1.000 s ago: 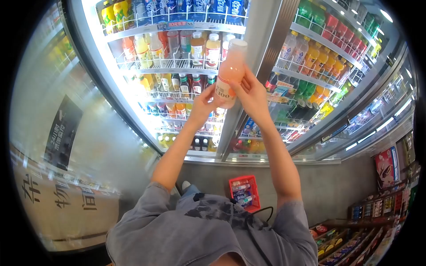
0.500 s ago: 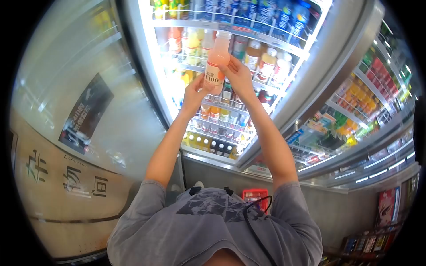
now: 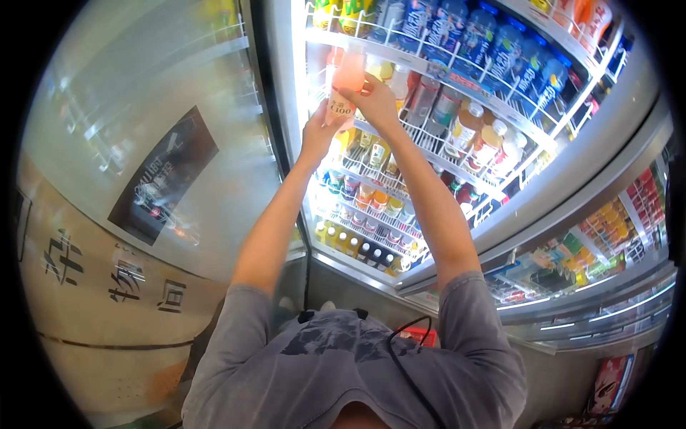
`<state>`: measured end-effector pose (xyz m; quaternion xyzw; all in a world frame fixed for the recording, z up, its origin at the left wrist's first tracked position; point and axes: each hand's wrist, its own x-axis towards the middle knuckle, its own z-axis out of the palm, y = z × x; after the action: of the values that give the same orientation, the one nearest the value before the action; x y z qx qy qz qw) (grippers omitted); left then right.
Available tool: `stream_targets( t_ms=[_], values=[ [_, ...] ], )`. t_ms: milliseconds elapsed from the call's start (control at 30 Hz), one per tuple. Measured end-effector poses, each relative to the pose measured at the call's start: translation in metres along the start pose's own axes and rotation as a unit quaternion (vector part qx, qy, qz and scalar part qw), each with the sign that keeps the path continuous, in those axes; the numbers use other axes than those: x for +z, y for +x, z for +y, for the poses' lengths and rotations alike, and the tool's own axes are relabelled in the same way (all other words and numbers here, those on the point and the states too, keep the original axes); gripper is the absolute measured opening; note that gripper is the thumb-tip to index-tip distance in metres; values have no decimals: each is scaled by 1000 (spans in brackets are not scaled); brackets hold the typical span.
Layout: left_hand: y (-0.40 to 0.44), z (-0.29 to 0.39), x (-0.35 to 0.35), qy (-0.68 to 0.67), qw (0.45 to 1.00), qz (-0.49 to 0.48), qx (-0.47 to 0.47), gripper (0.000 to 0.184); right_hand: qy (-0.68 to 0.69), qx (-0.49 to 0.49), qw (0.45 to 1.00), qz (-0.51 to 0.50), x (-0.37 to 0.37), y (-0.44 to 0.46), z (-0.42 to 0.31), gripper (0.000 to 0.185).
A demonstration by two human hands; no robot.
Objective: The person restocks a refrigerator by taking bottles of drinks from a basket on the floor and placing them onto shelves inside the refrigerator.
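A bottle of pink juice (image 3: 341,109) with a pale label marked "C100" is held in front of the lit drinks cooler's shelves, near the left end of a middle row. My left hand (image 3: 321,136) grips its lower part from the left. From the right, my right hand (image 3: 374,102) has its fingers closed around the label's upper edge. The upper end of the bottle is washed out by glare and overlaps the shelf. Behind my right hand stand more juice bottles, among them amber ones (image 3: 466,130).
On my left the cooler's glass door (image 3: 236,214) stands open. Blue-labelled bottles (image 3: 477,32) line the upper shelf behind a white wire rail. A red basket (image 3: 421,334) is on the floor by my body. Another stocked cooler (image 3: 607,229) is to the right.
The view has turned, so the cooler and door sit further right in the picture. Both hands have moved with the bottle towards the shelf's left end, and the right hand grips nearer the label's top.
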<state>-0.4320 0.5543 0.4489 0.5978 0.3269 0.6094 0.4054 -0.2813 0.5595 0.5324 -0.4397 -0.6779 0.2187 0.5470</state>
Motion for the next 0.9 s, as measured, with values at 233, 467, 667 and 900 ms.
stream_targets(
  t_ms=[233, 467, 667, 900],
  values=[
    [60, -17, -16, 200, 973, 103, 46, 62, 105, -134, 986, -2, 39, 59, 35, 62],
    [109, -32, -22, 305, 933, 181, 64, 57, 130, -193, 973, 14, 78, 90, 67, 63],
    [128, -42, -14, 261, 939, 218, 56, 43, 65, -237, 968, 53, 87, 98, 75, 62],
    [145, -55, -15, 244, 946, 213, 12, 32, -37, -254, 966, 45, 86, 117, 74, 62]
  ],
)
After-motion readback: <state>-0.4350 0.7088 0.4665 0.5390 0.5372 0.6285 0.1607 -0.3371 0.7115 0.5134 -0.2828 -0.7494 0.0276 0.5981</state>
